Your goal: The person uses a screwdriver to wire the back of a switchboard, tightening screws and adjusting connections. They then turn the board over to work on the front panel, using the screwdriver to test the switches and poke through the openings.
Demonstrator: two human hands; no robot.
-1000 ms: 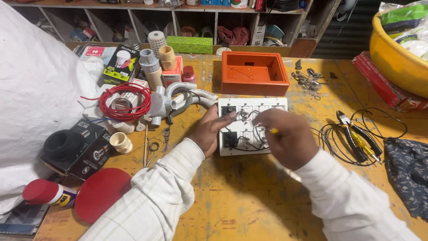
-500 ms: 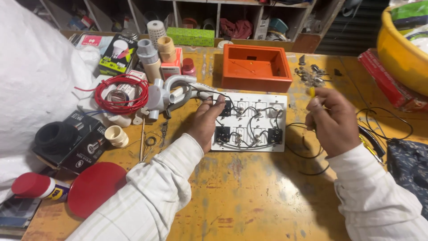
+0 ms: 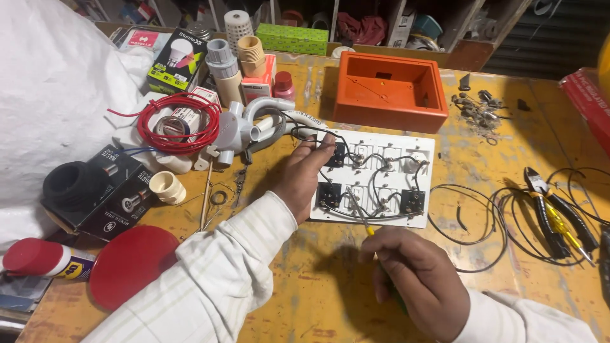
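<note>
A white switch panel [image 3: 419,151] lies back-side up on the yellow table, with black modules and grey and black wires across it. My left hand [image 3: 304,174] rests on the panel's left edge and holds it down, fingers touching the upper-left black module. My right hand [image 3: 416,279] is below the panel, closed around a screwdriver [image 3: 359,214] with a green and yellow handle. The thin metal shaft points up and left, its tip at the panel's lower middle among the wires.
An orange plastic box [image 3: 389,89] stands behind the panel. Red wire coil [image 3: 179,122], white pipe fittings [image 3: 254,124], cartons and a red disc [image 3: 130,263] crowd the left. Black wire loops [image 3: 473,219], pliers [image 3: 548,209] and loose screws [image 3: 476,108] lie at the right.
My right hand came down from the panel's right side to below it and now points the screwdriver at the panel's lower middle. My left hand stayed on the left edge.
</note>
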